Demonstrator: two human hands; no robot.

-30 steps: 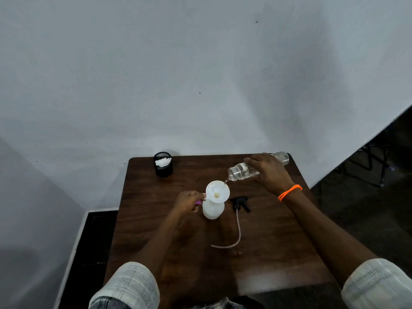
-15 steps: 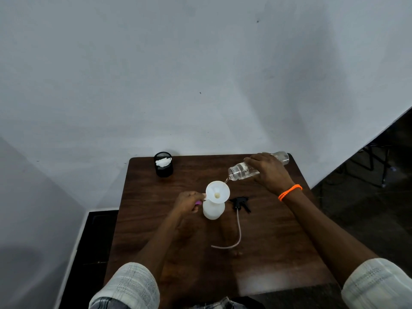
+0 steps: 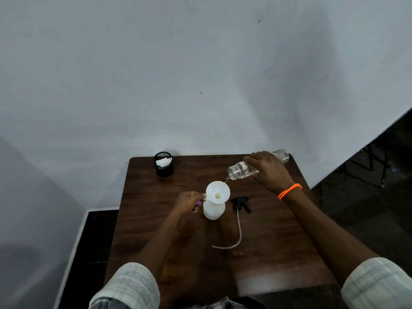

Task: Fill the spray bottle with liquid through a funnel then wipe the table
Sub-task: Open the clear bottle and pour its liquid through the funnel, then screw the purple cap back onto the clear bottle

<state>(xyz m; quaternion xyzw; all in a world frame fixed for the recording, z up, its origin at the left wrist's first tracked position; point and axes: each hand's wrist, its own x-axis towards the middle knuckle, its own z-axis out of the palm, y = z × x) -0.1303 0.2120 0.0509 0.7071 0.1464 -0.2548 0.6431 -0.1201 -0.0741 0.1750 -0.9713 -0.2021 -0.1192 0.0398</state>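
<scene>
A: So, nearest first, what is on the counter (image 3: pixel 145 219)?

B: A thin pale tube (image 3: pixel 239 233) curls across the dark wood in the middle, running back to a black spray head (image 3: pixel 240 202) that lies on its side, off the bottle.

A: And the spray bottle itself?

B: The white spray bottle (image 3: pixel 213 211) stands upright just left of that spray head, roughly mid-counter. A white funnel (image 3: pixel 217 192) sits in its neck, wide mouth up.

A: What is the left hand doing?

B: The left hand (image 3: pixel 189 201) is at the bottle's left side, fingers curled, pinching the small tab on the funnel's rim. Something pink shows under the fingers (too small to tell what it is).

A: The right one?

B: Farther back and to the right, the right hand (image 3: pixel 268 171) wraps from above round a clear bottle (image 3: pixel 243 170), tipped with its open mouth down-left, just over the funnel's far right rim. A thin stream of liquid (image 3: pixel 226 180) falls from the mouth into the funnel. An orange bracelet (image 3: pixel 289 191) circles that wrist.

A: Anything beyond that?

B: At the far left corner a black mesh cup (image 3: pixel 164 167) stands well apart from the rest, with something white and crumpled inside, against a plain white wall (image 3: pixel 200 74).
</scene>
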